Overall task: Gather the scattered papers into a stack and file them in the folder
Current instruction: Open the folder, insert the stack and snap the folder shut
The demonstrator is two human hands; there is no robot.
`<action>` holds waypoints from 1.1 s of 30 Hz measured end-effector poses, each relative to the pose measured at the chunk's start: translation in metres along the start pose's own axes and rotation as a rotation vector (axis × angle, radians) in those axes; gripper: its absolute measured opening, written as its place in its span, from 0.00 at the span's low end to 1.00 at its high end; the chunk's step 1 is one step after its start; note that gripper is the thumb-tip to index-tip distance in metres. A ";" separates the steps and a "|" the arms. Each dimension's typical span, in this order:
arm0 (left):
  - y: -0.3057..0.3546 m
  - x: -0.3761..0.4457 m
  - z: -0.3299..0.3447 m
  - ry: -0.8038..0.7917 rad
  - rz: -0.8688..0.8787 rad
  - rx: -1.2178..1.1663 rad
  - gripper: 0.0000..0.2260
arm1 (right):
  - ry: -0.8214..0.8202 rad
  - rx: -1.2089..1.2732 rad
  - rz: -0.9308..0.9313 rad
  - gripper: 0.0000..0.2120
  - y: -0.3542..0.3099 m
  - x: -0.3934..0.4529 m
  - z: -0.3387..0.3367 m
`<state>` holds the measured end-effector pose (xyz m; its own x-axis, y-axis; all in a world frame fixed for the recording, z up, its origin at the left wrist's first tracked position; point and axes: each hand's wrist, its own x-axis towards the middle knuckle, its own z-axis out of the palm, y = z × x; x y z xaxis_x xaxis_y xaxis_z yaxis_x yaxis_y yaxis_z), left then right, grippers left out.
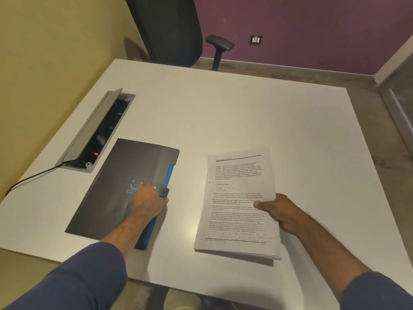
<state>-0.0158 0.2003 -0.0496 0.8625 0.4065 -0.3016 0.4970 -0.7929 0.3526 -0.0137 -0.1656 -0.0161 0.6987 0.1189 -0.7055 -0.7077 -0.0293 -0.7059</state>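
- Two forearms in blue sleeves reach in from the near edge over one white bench (223, 113).
- The right hand (281, 214) grips one stack of printed papers (237, 204) at its right edge, thumb on the top sheet and fingers curled beneath; the sheets are squared together, several edges showing at the near corner, and I cannot tell how many there are.
- The stack's near edge sits at or just above the bench on the right half; whether it touches I cannot tell.
- The left hand (148, 201) rests on one dark grey folder (120, 186), fingers bent and pressed together against its right edge beside a small grey tab; whether they pinch the cover I cannot tell.
- The folder lies closed and flat on the left half of the bench, well apart from the papers, with one blue strip along its right edge and one blue logo on its cover.
- Beyond the folder, one grey cable box (98, 130) is set into the bench, lid tilted up, one red light inside, one black cable (31, 177) running out toward the left.
- Farther back stands one black office chair (169, 30) with one armrest showing.
- On the purple wall, one wall socket (256, 40).
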 end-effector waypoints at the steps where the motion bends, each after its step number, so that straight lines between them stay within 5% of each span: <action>1: 0.002 0.000 0.000 -0.011 -0.022 -0.052 0.18 | 0.001 -0.011 0.007 0.16 0.001 0.002 0.000; 6: 0.020 -0.005 0.009 -0.079 -0.021 -0.247 0.18 | -0.017 -0.047 0.039 0.14 0.002 0.004 -0.003; 11: 0.042 -0.018 0.030 -0.172 0.158 -0.312 0.11 | -0.025 -0.031 0.024 0.15 -0.003 0.003 -0.010; 18: 0.051 -0.030 0.042 -0.145 0.433 -0.150 0.16 | -0.058 0.064 -0.052 0.17 -0.018 0.000 -0.018; 21: 0.056 -0.035 0.040 -0.281 0.362 -0.267 0.07 | -0.097 0.123 -0.091 0.18 -0.026 0.004 -0.005; 24: 0.062 -0.035 0.037 -0.281 0.420 -0.286 0.13 | -0.094 0.130 -0.120 0.18 -0.033 0.013 0.012; 26: 0.061 -0.033 0.038 -0.202 0.442 -0.172 0.17 | -0.071 0.067 -0.129 0.16 -0.037 0.020 0.021; 29: 0.052 -0.029 0.033 0.018 0.331 -0.052 0.06 | -0.031 -0.045 -0.134 0.15 -0.041 0.031 0.029; 33: 0.035 -0.025 0.029 0.038 0.132 0.162 0.28 | -0.002 -0.136 -0.127 0.14 -0.044 0.043 0.036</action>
<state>-0.0223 0.1490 -0.0549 0.9237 0.3082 -0.2277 0.3598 -0.9020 0.2387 0.0440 -0.1231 -0.0128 0.7813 0.1320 -0.6101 -0.5930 -0.1480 -0.7915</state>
